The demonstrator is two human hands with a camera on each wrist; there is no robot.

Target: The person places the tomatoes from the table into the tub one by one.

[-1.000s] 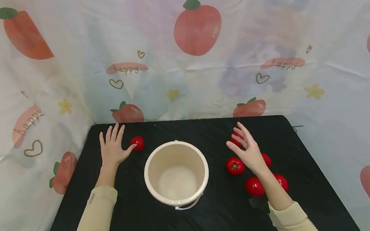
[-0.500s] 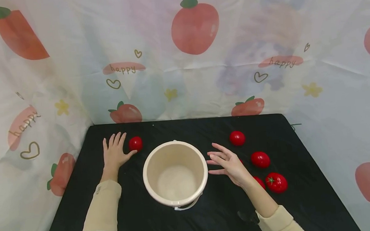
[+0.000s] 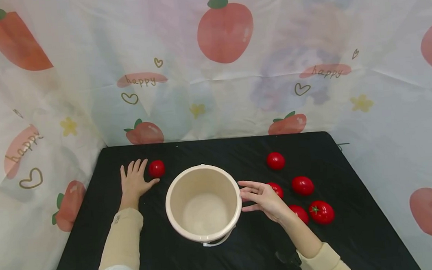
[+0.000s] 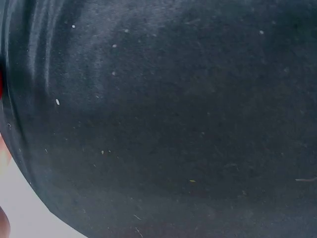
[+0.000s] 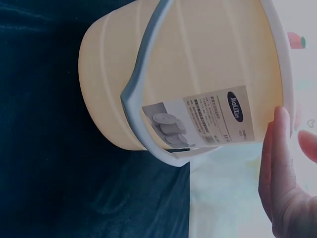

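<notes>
A cream bucket (image 3: 200, 180) stands upright in the middle of the black table, its mouth facing up. My right hand (image 3: 262, 200) is at the bucket's right side, its fingertips right at the rim. In the right wrist view those fingers (image 5: 281, 148) are nearly straight along the rim, with the thumb held apart. The bucket's grey-white handle (image 5: 141, 64) hangs down its side, near a printed label (image 5: 218, 116). My left hand (image 3: 133, 185) is spread on the left, its thumb reaching just below a single tomato (image 3: 157, 169). Nothing is in that hand.
Several red tomatoes (image 3: 302, 186) lie on the right side of the black table (image 3: 208, 266); my right hand and forearm partly cover two. A patterned cloth (image 3: 181, 39) hangs behind and around the table. A small dark object (image 3: 288, 258) sits beside my right cuff.
My right hand has moved left and down from over the tomatoes to the bucket's rim, uncovering several tomatoes. My left hand has come slightly nearer me. The bucket stays in place.
</notes>
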